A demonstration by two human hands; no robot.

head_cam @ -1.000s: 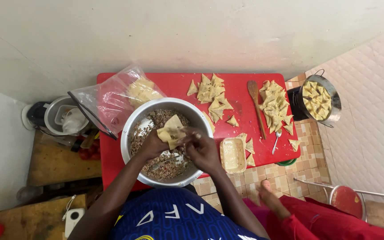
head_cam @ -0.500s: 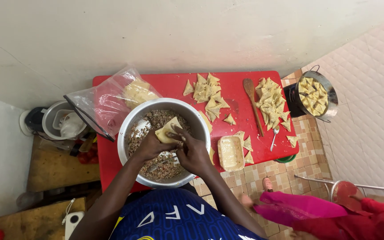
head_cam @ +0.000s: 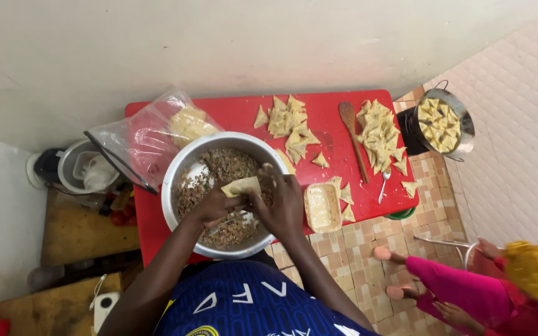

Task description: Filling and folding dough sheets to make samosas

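Seen from above: a pale pastry wrapper (head_cam: 241, 186), folded flat, held over a large steel bowl (head_cam: 175, 180) of brown minced filling (head_cam: 228, 167). Long axis of the wrapper running roughly left to right across the view, tilted a little upward toward the right, one corner pointing left over the filling. Left hand (head_cam: 214, 206) reaching in from below, fingers curled and pinching the wrapper's lower edge. Right hand (head_cam: 279, 200) just beside it, knuckles up, fingers bent and pressed on the wrapper's right end — both hands closed on the same piece, forearms angled up from the lower edge of the view and meeting over the bowl's middle.

Bowl set on a red surface (head_cam: 238, 112) against a pale wall. Behind it, a clear plastic bag (head_cam: 147, 140) holding pale dough. To the right, two heaps of folded triangular pastries (head_cam: 291, 121) with a wooden spatula (head_cam: 352, 130) lying between them — handle pointing toward the near edge. Small rectangular tub (head_cam: 322, 206) just right of the bowl. Metal pot (head_cam: 462, 121) of more triangles beside the surface's far right corner. Another person in a pink sleeve (head_cam: 462, 289) at lower right.
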